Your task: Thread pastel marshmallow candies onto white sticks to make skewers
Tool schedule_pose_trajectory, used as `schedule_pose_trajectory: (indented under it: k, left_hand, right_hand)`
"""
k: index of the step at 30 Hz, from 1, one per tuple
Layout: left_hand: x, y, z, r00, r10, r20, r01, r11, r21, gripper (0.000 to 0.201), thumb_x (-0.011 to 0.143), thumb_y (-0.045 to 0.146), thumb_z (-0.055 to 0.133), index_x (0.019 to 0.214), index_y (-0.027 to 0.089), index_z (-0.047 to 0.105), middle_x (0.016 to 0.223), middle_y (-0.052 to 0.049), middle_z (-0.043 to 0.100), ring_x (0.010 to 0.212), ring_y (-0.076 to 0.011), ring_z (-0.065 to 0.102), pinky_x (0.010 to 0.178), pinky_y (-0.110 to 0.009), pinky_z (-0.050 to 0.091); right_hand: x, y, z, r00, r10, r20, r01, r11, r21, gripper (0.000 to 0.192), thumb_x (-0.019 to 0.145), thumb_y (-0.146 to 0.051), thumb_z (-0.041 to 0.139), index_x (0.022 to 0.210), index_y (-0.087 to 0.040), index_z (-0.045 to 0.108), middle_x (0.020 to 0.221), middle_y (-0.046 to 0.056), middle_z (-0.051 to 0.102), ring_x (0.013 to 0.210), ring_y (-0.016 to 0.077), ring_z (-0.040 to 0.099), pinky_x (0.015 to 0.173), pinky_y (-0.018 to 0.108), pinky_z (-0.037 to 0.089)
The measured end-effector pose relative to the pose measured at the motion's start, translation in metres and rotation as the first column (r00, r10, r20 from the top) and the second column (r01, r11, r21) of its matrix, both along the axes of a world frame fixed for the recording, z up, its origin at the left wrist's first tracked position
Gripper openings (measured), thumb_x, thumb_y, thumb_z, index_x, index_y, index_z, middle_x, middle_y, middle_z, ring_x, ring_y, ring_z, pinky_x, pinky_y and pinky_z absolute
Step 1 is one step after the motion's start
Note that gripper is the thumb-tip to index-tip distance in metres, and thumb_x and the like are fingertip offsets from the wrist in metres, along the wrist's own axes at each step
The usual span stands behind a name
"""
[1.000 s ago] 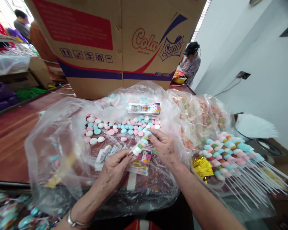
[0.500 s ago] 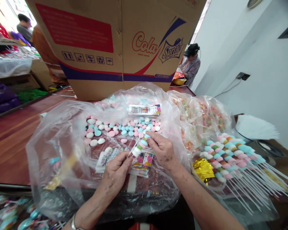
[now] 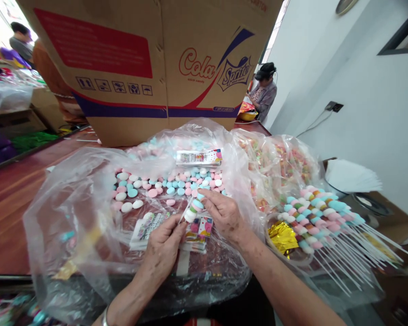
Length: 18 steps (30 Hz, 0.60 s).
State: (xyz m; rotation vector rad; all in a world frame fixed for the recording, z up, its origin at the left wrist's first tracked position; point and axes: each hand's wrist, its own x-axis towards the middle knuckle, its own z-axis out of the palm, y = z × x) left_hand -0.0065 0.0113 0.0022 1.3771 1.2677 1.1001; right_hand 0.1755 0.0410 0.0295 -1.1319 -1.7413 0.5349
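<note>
A candy stick point(image 3: 194, 208) was held at a slant above printed wrappers point(image 3: 153, 224), its top pinched in the fingers of the right hand point(image 3: 224, 212), its lower end apparently in those of the left hand point(image 3: 165, 240). Two-handed adjustment seemed under way, though detail was partly hidden; light, steady support was called for next.

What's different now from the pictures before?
The left hand and right hand have come slightly closer together on the candy stick. The view slid a little left, so the camera probably turned. Nothing was newly grabbed or let go. The loose candies and carton stayed put.
</note>
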Motion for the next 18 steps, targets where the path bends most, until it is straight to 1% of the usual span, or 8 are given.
schedule_pose_trajectory:
  k: [3, 6, 8, 11, 13, 14, 16, 18]
  left_hand:
    - [0.004, -0.001, 0.003, 1.000, -0.021, 0.017, 0.021, 0.999, 0.025, 0.018, 0.087, 0.036, 0.059, 0.082, 0.020, 0.066, 0.062, 0.005, 0.047, 0.059, -0.0131, 0.041, 0.055, -0.023, 0.032]
    - [0.007, -0.001, 0.007, 0.999, -0.037, 0.017, 0.037, 0.998, 0.045, 0.020, 0.088, 0.036, 0.059, 0.079, 0.020, 0.065, 0.061, 0.005, 0.049, 0.057, -0.0121, 0.041, 0.053, -0.022, 0.032]
    - [0.009, -0.001, 0.009, 0.999, -0.048, 0.017, 0.047, 0.998, 0.049, 0.020, 0.087, 0.037, 0.061, 0.077, 0.020, 0.065, 0.061, 0.005, 0.051, 0.057, -0.0117, 0.042, 0.052, -0.022, 0.032]
    - [0.013, 0.000, 0.009, 0.997, -0.059, 0.039, 0.057, 0.998, 0.040, 0.024, 0.085, 0.040, 0.063, 0.071, 0.020, 0.065, 0.060, 0.004, 0.054, 0.054, -0.0112, 0.043, 0.050, -0.021, 0.032]
    - [0.015, 0.000, 0.009, 0.999, -0.031, 0.043, 0.029, 0.999, 0.031, 0.025, 0.081, 0.042, 0.067, 0.069, 0.020, 0.066, 0.060, 0.003, 0.057, 0.055, -0.0117, 0.046, 0.049, -0.021, 0.034]
    - [0.016, 0.001, 0.010, 0.999, 0.005, 0.039, -0.006, 1.000, 0.027, 0.024, 0.078, 0.042, 0.069, 0.069, 0.020, 0.067, 0.060, 0.003, 0.059, 0.056, -0.0126, 0.049, 0.049, -0.021, 0.036]
    - [0.018, 0.003, 0.013, 0.997, 0.069, 0.030, -0.069, 0.998, 0.008, 0.022, 0.071, 0.044, 0.073, 0.072, 0.022, 0.071, 0.064, 0.002, 0.065, 0.059, -0.0153, 0.055, 0.050, -0.022, 0.041]
    - [0.021, 0.006, 0.016, 0.995, 0.103, 0.009, -0.103, 0.995, 0.008, 0.025, 0.067, 0.047, 0.074, 0.065, 0.022, 0.071, 0.060, 0.002, 0.065, 0.059, -0.0165, 0.057, 0.050, -0.022, 0.045]
  right_hand:
    - [0.002, -0.001, 0.004, 0.995, 0.040, -0.095, -0.046, 0.997, -0.056, 0.039, 0.093, -0.035, 0.053, 0.130, -0.027, 0.061, 0.122, 0.003, 0.069, 0.111, 0.0209, 0.065, 0.100, 0.035, 0.050]
    - [0.001, -0.001, 0.003, 0.946, 0.088, -0.313, -0.140, 0.979, -0.147, 0.055, 0.087, -0.037, 0.064, 0.139, -0.029, 0.050, 0.123, 0.003, 0.066, 0.108, 0.0212, 0.065, 0.097, 0.037, 0.052]
    - [-0.003, -0.001, 0.001, 0.858, 0.095, -0.505, -0.208, 0.963, -0.172, 0.062, 0.082, -0.036, 0.070, 0.139, -0.030, 0.046, 0.121, 0.003, 0.065, 0.104, 0.0199, 0.066, 0.094, 0.036, 0.053]
    - [-0.010, 0.000, 0.001, 0.674, 0.046, -0.738, -0.263, 0.947, -0.182, 0.074, 0.075, -0.031, 0.077, 0.138, -0.032, 0.039, 0.117, 0.002, 0.065, 0.096, 0.0175, 0.068, 0.088, 0.035, 0.055]
    - [-0.014, 0.001, 0.001, 0.588, 0.021, -0.809, -0.296, 0.936, -0.191, 0.072, 0.070, -0.031, 0.080, 0.132, -0.030, 0.043, 0.108, 0.000, 0.068, 0.090, 0.0162, 0.068, 0.086, 0.034, 0.055]
    - [-0.014, 0.002, 0.001, 0.570, 0.021, -0.821, -0.320, 0.926, -0.199, 0.067, 0.069, -0.032, 0.081, 0.126, -0.029, 0.046, 0.102, -0.001, 0.069, 0.088, 0.0155, 0.068, 0.087, 0.034, 0.054]
    - [-0.014, 0.005, 0.001, 0.571, 0.034, -0.820, -0.350, 0.914, -0.205, 0.063, 0.065, -0.035, 0.083, 0.118, -0.026, 0.051, 0.093, -0.003, 0.069, 0.084, 0.0151, 0.068, 0.086, 0.034, 0.054]
    - [-0.013, 0.007, 0.002, 0.589, 0.050, -0.807, -0.351, 0.915, -0.200, 0.065, 0.061, -0.037, 0.085, 0.116, -0.026, 0.053, 0.091, -0.003, 0.069, 0.083, 0.0153, 0.067, 0.087, 0.034, 0.054]
